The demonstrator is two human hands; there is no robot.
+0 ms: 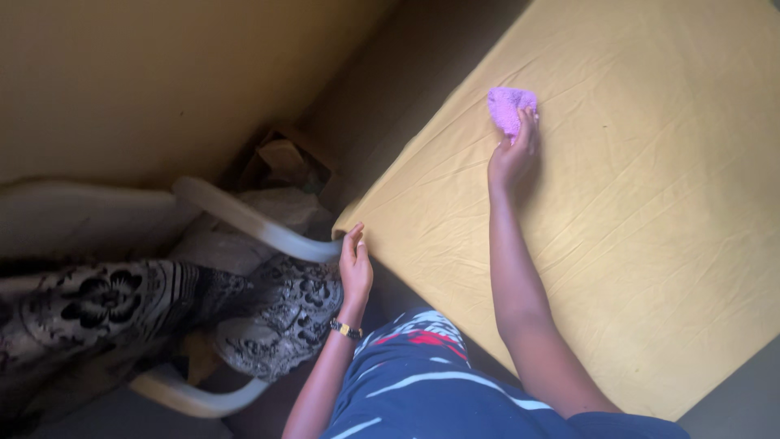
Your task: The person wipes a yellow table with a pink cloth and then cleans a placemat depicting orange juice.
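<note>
My right hand (513, 156) reaches out over a mattress covered with a yellow sheet (650, 211), its fingers closed on a small purple cloth (509, 106) that lies bunched on the sheet. My left hand (354, 268) rests at the near corner of the mattress, fingers touching the sheet's edge beside the arm of a white plastic chair (244, 218). A watch sits on my left wrist.
The white plastic chair at left carries patterned black-and-grey fabric (122, 301). Behind it a brown paper bag (280, 158) stands on the floor next to the yellow wall (146, 73). A dark gap of floor runs between wall and mattress.
</note>
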